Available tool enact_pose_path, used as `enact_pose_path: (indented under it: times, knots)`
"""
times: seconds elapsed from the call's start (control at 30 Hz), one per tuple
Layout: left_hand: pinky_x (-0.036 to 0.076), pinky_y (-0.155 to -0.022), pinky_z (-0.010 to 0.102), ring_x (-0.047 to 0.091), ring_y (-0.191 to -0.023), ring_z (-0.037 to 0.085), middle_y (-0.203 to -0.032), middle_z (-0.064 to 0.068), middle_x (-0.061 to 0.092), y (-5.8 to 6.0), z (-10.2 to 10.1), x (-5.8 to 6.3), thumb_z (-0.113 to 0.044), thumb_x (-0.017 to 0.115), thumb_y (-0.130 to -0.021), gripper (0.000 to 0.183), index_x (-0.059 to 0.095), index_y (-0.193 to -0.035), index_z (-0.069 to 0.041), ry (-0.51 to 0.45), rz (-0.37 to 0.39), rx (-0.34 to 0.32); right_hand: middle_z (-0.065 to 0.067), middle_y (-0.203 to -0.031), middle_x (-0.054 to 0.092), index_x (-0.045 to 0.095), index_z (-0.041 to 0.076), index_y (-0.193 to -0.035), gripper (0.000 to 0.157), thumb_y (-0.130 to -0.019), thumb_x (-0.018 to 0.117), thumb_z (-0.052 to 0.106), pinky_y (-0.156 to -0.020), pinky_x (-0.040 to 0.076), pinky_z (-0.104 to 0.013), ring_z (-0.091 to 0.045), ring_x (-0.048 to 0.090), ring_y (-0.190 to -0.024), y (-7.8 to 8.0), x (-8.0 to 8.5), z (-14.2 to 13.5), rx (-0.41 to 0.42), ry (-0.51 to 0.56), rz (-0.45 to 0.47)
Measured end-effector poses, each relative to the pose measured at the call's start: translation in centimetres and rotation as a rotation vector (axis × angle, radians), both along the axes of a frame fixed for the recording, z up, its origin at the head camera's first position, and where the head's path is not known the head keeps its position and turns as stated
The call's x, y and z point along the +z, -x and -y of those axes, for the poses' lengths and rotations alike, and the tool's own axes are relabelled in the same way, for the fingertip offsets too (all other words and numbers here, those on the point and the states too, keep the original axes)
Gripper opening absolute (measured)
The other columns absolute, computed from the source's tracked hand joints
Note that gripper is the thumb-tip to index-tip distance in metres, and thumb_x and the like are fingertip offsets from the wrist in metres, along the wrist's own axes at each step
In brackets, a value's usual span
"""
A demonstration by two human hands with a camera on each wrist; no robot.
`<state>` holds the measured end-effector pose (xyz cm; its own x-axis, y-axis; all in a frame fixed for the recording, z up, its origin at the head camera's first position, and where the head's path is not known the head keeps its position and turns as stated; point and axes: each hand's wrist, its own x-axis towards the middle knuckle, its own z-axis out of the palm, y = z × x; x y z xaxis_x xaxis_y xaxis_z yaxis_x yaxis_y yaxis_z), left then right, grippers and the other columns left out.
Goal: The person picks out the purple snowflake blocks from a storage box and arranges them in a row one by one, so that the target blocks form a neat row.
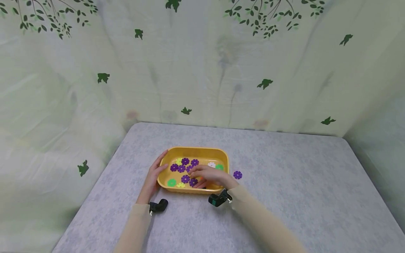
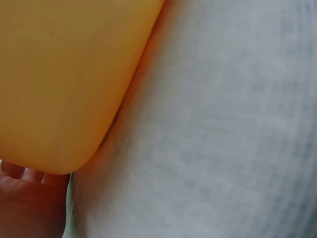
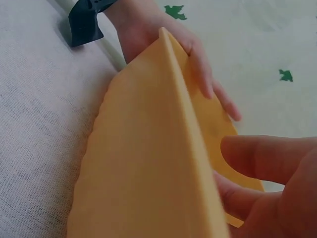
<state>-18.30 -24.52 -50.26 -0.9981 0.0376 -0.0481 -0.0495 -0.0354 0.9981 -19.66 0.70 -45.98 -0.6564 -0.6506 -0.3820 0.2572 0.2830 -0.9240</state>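
A yellow plastic tray (image 1: 193,190) lies on the table, holding small notched flower-shaped discs: purple (image 1: 174,167), green (image 1: 172,182), yellow and white (image 1: 212,164). At the tray's left end my left hand (image 1: 153,175) grips the wall, thumb over the rim and fingers along the outside. My right hand (image 1: 210,174) reaches over the near right side into the tray, fingers among the purple discs. In the right wrist view its thumb (image 3: 267,156) stands apart from the fingers, whose tips are hidden behind the tray wall. An orange piece partly shows under this hand.
One loose purple disc (image 1: 237,174) lies on the grey table (image 1: 300,189), just right of the tray. A pale curtain (image 1: 202,70) with green leaf prints hangs behind the table and at both sides. Each wrist wears a black camera mount (image 1: 159,206).
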Motion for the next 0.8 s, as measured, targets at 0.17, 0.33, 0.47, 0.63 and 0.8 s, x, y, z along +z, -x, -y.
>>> enact_pose_path:
  times: [0.17,0.33,0.47,0.63,0.8]
  knots:
    - [0.013,-0.115,0.037,0.014,-0.143,0.013,-0.155,-0.002,0.025,-0.1,-0.1,0.1,-0.014,0.047,-0.101,0.051,0.033,-0.15,-0.016,0.004,-0.007,0.003,-0.016,-0.112,0.06,0.055,-0.006,-0.125,0.035,-0.101,0.048,0.018,-0.069,0.057,-0.031,-0.021,0.067,-0.076,-0.1,0.0,0.4,0.011,-0.039,-0.01]
    - [0.013,-0.115,0.037,0.014,-0.143,0.013,-0.155,-0.002,0.025,-0.1,-0.1,0.0,-0.016,0.048,-0.101,0.052,0.033,-0.15,-0.015,0.003,-0.016,0.0,-0.015,-0.109,0.063,0.057,-0.008,-0.124,0.035,-0.102,0.047,0.016,-0.068,0.057,-0.029,-0.017,0.066,-0.074,0.0,0.0,0.7,0.02,-0.086,-0.029]
    - [0.013,-0.115,0.036,0.014,-0.143,0.013,-0.155,-0.002,0.025,-0.1,-0.1,0.1,-0.016,0.048,-0.1,0.052,0.033,-0.15,-0.015,0.007,-0.022,0.001,-0.014,-0.105,0.064,0.059,-0.008,-0.122,0.032,-0.101,0.048,0.014,-0.067,0.057,-0.028,-0.016,0.065,-0.073,0.0,-0.1,0.9,0.026,-0.124,-0.058]
    - [0.013,-0.115,0.037,0.014,-0.143,0.013,-0.155,-0.002,0.025,-0.1,-0.1,0.1,-0.017,0.048,-0.101,0.052,0.033,-0.15,-0.016,0.01,-0.016,0.007,-0.011,-0.09,0.064,0.063,-0.009,-0.106,0.02,-0.097,0.05,0.004,-0.066,0.057,-0.028,-0.015,0.062,-0.069,-0.1,-0.3,1.2,0.007,-0.15,-0.11]
    - [0.014,-0.115,0.037,0.013,-0.143,0.013,-0.155,-0.003,0.025,-0.2,-0.2,0.1,-0.018,0.048,-0.101,0.051,0.033,-0.15,-0.017,0.013,-0.007,0.009,-0.01,-0.078,0.063,0.062,-0.009,-0.095,0.012,-0.093,0.052,-0.003,-0.062,0.056,-0.027,-0.014,0.06,-0.062,-0.3,-0.6,1.2,-0.045,-0.113,-0.136]
